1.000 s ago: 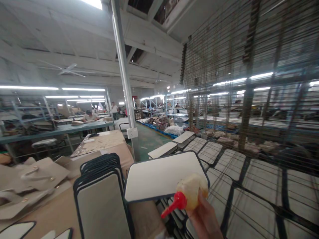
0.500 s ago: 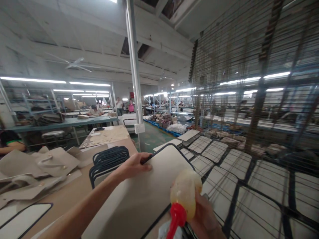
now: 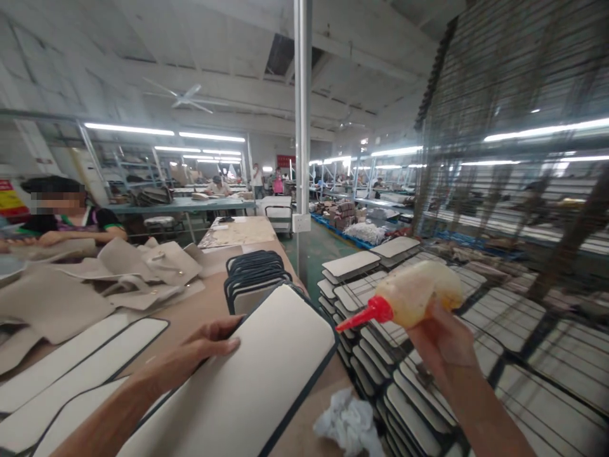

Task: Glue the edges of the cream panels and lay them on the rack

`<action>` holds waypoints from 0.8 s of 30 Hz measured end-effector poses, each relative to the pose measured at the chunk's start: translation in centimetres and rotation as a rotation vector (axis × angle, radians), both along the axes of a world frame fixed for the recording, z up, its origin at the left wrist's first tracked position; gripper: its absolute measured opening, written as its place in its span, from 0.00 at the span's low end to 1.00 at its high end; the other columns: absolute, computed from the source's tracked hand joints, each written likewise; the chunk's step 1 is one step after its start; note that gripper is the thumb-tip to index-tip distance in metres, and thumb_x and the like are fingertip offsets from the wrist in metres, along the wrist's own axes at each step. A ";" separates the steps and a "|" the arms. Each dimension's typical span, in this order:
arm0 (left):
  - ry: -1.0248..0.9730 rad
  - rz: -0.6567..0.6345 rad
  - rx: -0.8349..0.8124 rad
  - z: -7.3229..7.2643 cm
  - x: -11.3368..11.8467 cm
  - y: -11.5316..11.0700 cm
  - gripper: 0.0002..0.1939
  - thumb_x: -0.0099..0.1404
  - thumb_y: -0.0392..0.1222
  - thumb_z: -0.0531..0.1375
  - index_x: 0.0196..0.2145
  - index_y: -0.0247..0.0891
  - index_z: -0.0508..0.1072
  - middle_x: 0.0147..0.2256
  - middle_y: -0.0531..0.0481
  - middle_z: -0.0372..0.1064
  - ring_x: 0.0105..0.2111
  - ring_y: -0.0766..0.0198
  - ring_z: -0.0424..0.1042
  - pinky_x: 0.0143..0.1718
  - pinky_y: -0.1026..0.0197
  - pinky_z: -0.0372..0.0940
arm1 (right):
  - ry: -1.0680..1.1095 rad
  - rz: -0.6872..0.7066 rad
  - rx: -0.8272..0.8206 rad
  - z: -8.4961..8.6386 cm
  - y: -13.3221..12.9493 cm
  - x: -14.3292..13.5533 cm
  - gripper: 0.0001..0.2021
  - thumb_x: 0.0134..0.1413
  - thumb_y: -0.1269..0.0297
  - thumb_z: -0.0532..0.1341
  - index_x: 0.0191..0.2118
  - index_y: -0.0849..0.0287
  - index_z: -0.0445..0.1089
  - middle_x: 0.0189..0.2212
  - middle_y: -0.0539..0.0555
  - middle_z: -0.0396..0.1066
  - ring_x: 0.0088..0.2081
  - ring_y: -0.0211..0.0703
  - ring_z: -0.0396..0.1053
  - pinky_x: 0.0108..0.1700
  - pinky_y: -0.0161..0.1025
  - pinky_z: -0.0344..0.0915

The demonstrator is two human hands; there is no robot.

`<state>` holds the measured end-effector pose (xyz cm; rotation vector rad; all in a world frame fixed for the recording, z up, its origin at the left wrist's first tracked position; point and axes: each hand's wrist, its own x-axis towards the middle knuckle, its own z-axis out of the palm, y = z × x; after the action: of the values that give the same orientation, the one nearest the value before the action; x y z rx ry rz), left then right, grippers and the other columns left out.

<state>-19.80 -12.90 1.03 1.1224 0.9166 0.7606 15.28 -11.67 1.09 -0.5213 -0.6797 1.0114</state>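
A cream panel with a dark edge (image 3: 266,362) is tilted above the brown table (image 3: 188,311). My left hand (image 3: 212,343) grips its left edge, thumb on the face. My right hand (image 3: 442,336) is closed round a squeeze bottle of yellowish liquid (image 3: 419,292). The bottle lies nearly level, and its red nozzle (image 3: 361,315) points left, close to the panel's right corner. Below them on the table is a crumpled white cloth or tissue (image 3: 349,422).
Dark-edged panels are stacked upright (image 3: 257,276) behind the held one. Beige leather-like pieces (image 3: 147,270) and flat panels (image 3: 95,362) lie left. Wire racks bearing panels (image 3: 533,406) stand right. A person (image 3: 71,219) sits at far left.
The bottle has swung from nozzle down to nearly level and moved up and right with my right hand. My left hand and the panel sit lower and further left. The view has turned left.
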 end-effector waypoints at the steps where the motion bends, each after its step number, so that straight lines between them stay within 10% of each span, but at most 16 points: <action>1: -0.010 -0.003 -0.010 0.0 -0.3 -0.2 0.22 0.51 0.40 0.66 0.46 0.38 0.76 0.34 0.43 0.76 0.33 0.49 0.74 0.35 0.55 0.68 | -0.033 0.015 0.012 0.2 0.2 -0.3 0.27 0.29 0.57 0.73 0.42 0.54 0.73 0.40 0.57 0.74 0.45 0.58 0.69 0.55 0.61 0.57; 24: -0.098 -0.071 -0.057 -0.5 -1.1 -0.3 0.23 0.53 0.41 0.65 0.48 0.38 0.75 0.41 0.41 0.75 0.39 0.47 0.74 0.39 0.54 0.68 | -0.145 -0.126 0.073 -0.7 -1.3 -0.3 0.29 0.26 0.61 0.74 0.43 0.54 0.72 0.34 0.56 0.75 0.40 0.57 0.72 0.51 0.60 0.61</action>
<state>-20.92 -13.17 0.52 1.0534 0.8074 0.7206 15.02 -12.96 0.40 -0.5707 -0.7996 0.8332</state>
